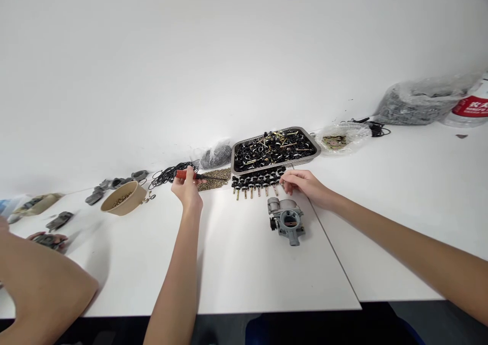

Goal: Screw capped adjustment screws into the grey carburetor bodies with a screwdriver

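While the left hand [186,193] has its fingers wrapped around a red-handled screwdriver [181,174], whose shaft points right across a heap of small brass pieces [209,185], the right hand [302,183] is at the right end of a row of black parts with brass-coloured stems [259,178]. Its fingers are curled in narrowly, though from where I stand I cannot tell whether they pinch anything. Just below that hand, a grey metal housing [288,213] with a round opening sits on the white table [244,268], near the seam and touched by neither hand. Behind the row stands a metal tray [314,154] filled with more black parts, and to its right lies a clear plastic bag [360,134] around gold-coloured pieces. Off to the left I see a tangle of black loops [171,176], a beige bowl [131,201] and a co-worker's bent arm [46,279].
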`<state>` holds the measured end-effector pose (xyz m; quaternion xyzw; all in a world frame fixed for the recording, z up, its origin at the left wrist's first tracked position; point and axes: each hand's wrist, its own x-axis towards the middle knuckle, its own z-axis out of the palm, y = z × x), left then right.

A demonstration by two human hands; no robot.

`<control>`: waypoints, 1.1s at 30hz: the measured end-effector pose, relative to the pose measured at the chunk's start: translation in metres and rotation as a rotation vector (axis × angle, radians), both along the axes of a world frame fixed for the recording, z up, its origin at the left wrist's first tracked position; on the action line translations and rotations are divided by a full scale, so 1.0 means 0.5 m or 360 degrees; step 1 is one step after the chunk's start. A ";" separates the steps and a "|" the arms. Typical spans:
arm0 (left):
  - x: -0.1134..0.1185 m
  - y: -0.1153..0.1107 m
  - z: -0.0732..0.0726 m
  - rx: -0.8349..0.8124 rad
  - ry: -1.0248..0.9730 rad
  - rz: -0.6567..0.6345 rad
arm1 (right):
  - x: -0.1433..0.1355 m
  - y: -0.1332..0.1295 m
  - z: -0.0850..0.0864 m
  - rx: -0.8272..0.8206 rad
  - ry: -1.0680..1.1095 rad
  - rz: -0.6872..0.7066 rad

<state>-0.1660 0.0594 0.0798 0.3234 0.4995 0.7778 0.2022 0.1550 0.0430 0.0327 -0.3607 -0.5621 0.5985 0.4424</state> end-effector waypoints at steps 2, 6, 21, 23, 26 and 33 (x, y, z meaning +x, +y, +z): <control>-0.001 0.000 0.001 0.0004 -0.0002 0.0004 | 0.000 0.001 -0.001 0.0000 -0.0004 0.0006; -0.002 0.001 0.001 -0.0006 -0.0003 0.0009 | 0.000 0.001 -0.002 -0.0006 -0.0005 0.0002; 0.006 -0.002 0.004 0.0012 0.0100 0.0082 | -0.001 0.001 0.000 -0.0006 -0.0007 -0.0007; 0.007 -0.003 0.004 0.0016 0.0135 0.0085 | -0.002 0.000 0.001 -0.0008 -0.0006 -0.0009; 0.009 -0.004 0.004 0.0021 0.0228 0.0104 | -0.002 0.000 0.002 -0.0012 -0.0011 -0.0014; 0.004 -0.003 0.003 0.0012 0.0199 0.0107 | -0.002 -0.001 0.003 -0.0008 -0.0013 -0.0007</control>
